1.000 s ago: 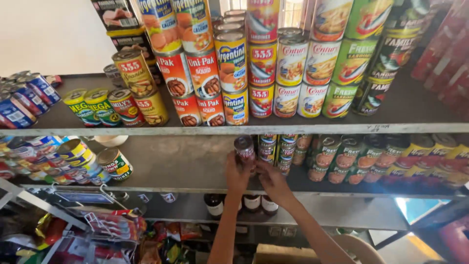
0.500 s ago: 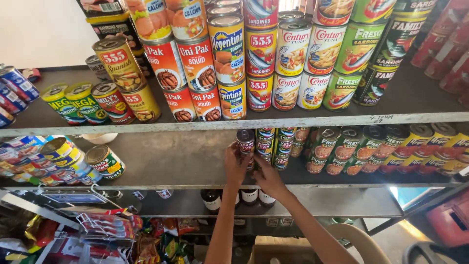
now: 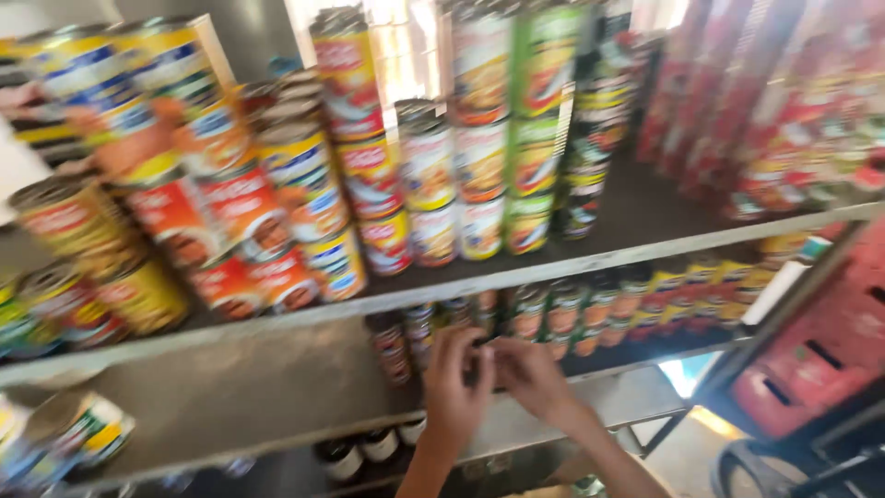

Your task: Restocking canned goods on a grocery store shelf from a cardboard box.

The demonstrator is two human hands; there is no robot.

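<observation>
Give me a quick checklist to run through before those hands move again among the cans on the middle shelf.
1. Both hands on the shelf: left hand and right hand meet at the middle shelf: ok.
2. What the fingers hold: blurred: cannot tell.
3. Small cans behind the hands upright: ok.
4. Stacked cans on the upper shelf standing: ok.
5. Sharp view: motion blur: not ok.

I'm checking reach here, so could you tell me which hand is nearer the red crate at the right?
Right. The right hand is on the side nearer the red crate; the left hand lies beyond it, farther left.
</observation>
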